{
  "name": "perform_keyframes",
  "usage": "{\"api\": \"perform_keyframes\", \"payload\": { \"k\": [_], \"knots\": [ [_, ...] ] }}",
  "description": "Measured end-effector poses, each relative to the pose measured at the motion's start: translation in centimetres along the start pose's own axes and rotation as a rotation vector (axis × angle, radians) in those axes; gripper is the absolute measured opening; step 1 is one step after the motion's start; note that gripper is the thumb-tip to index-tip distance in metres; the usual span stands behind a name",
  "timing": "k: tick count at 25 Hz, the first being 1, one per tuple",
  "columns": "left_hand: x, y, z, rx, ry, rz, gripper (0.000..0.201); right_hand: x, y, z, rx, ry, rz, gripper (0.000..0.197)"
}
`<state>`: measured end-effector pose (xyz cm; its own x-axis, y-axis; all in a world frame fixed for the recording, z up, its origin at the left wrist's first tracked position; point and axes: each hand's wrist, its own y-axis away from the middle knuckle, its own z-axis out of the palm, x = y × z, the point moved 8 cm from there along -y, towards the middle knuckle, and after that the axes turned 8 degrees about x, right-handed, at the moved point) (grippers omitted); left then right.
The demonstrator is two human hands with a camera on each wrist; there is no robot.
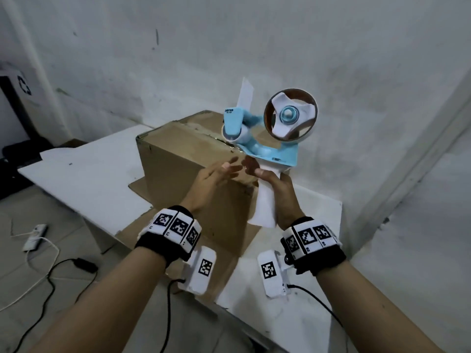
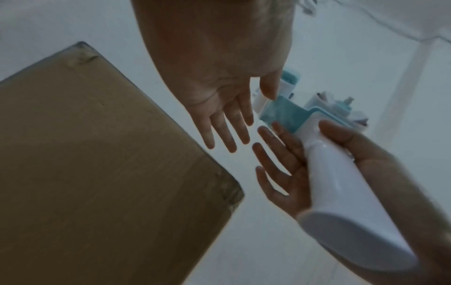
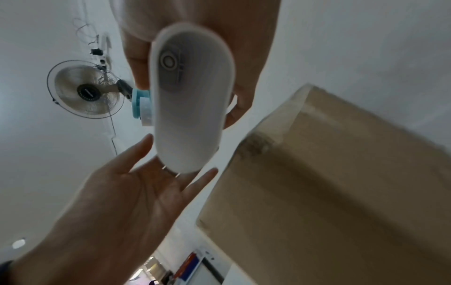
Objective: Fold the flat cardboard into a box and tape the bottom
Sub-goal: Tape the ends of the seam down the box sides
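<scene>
A brown cardboard box (image 1: 183, 154) stands folded on the white table (image 1: 89, 179), its top seam rough and its lower flaps (image 1: 142, 187) splayed on the tabletop. My right hand (image 1: 275, 184) grips the white handle (image 1: 265, 205) of a blue-and-white tape dispenser (image 1: 270, 146), held upright over the box's near right corner. The tape roll (image 1: 290, 115) faces me and a loose strip of tape (image 1: 246, 95) sticks up. My left hand (image 1: 224, 169) is open with straight fingers just left of the handle, holding nothing. The left wrist view shows both hands (image 2: 227, 115) (image 2: 292, 164) fingertip to fingertip beside the box (image 2: 97, 164).
A grey-white wall rises close behind the table. On the floor at the left lie black cables and a white power strip (image 1: 34, 236). A dark bin stands at the far left. In the right wrist view a wall fan (image 3: 85, 92) shows overhead.
</scene>
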<state>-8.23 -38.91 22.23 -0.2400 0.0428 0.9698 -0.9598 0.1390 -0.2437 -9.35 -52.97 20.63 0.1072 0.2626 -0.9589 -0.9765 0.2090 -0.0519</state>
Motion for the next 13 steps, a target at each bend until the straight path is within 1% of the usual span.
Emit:
{"api": "perform_keyframes", "payload": {
  "k": [1,3,4,5,8,9,11,12,13],
  "knots": [
    [0.2,0.1,-1.5,0.032,0.075,-0.025,0.035,0.7,0.2,2.1,-0.007,-0.023,0.016,0.050],
    [0.1,0.4,-4.8,0.102,0.156,-0.051,0.034,2.9,0.2,6.4,-0.031,-0.077,0.053,0.074],
    [-0.2,0.3,-6.6,0.129,0.201,-0.072,0.031,4.0,-0.1,8.6,-0.049,-0.101,0.073,0.080],
    [-0.7,0.3,-8.0,0.139,0.247,-0.106,0.028,4.9,-0.2,10.2,-0.064,-0.129,0.098,0.081],
    [-2.4,-1.4,-12.4,0.179,0.350,-0.239,0.026,6.6,-1.6,15.1,-0.146,-0.162,0.130,0.065],
    [-2.8,-2.5,-13.9,0.196,0.343,-0.263,0.027,7.1,-2.4,16.6,-0.159,-0.169,0.137,0.063],
    [-3.0,-4.9,-16.3,0.202,0.277,-0.258,0.029,7.5,-4.3,19.1,-0.146,-0.155,0.129,0.065],
    [-2.7,-6.3,-17.3,0.192,0.251,-0.239,0.031,7.6,-5.6,20.4,-0.134,-0.141,0.112,0.062],
    [-2.6,-7.3,-18.1,0.189,0.247,-0.230,0.033,7.7,-6.6,21.5,-0.127,-0.126,0.093,0.054]
  ]
}}
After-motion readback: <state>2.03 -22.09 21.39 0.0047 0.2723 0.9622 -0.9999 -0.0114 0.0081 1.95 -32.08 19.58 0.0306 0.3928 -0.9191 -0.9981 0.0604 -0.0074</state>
